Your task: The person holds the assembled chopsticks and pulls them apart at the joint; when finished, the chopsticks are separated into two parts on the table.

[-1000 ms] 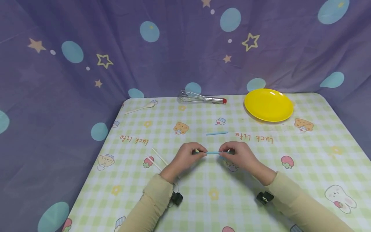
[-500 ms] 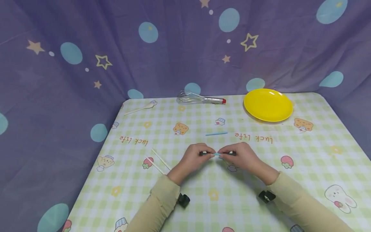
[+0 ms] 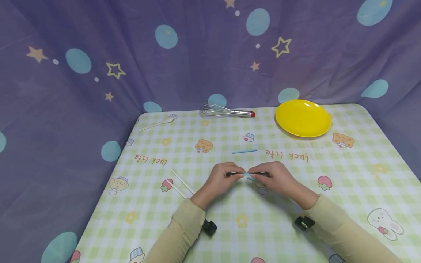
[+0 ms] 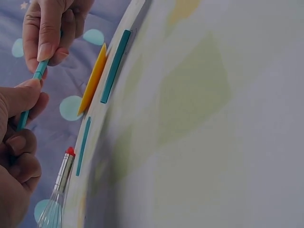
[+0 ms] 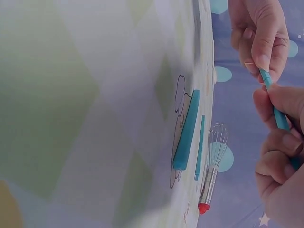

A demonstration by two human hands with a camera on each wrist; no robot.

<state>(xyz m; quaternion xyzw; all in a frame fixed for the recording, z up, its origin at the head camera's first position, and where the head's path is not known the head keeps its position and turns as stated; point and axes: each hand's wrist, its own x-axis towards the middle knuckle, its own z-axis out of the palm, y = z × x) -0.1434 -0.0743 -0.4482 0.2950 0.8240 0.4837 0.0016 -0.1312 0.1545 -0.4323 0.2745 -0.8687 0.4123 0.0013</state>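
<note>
Both hands meet over the middle of the table with a slim blue stick, like a sectional chopstick, (image 3: 246,174) between them. My left hand (image 3: 218,179) pinches one end with thumb and fingers; my right hand (image 3: 275,177) pinches the other. A seam crosses the blue chopstick (image 4: 38,75) between the two thumbs in the left wrist view. Much of its length is hidden in the fingers. A thicker blue piece (image 5: 187,130) lies on the cloth below the right hand. Beyond the hands lies a thinner blue piece (image 3: 245,151).
Two thin cream sticks (image 3: 179,179) lie left of the left wrist, partly hidden by it. At the back are a pale spoon (image 3: 159,123), a wire whisk (image 3: 227,111) and a yellow plate (image 3: 302,118). A checked cloth (image 3: 210,215) covers the table.
My left hand has moved right, closing the gap to the right hand, so less of the held blue chopstick shows between them. The right hand has barely moved.
</note>
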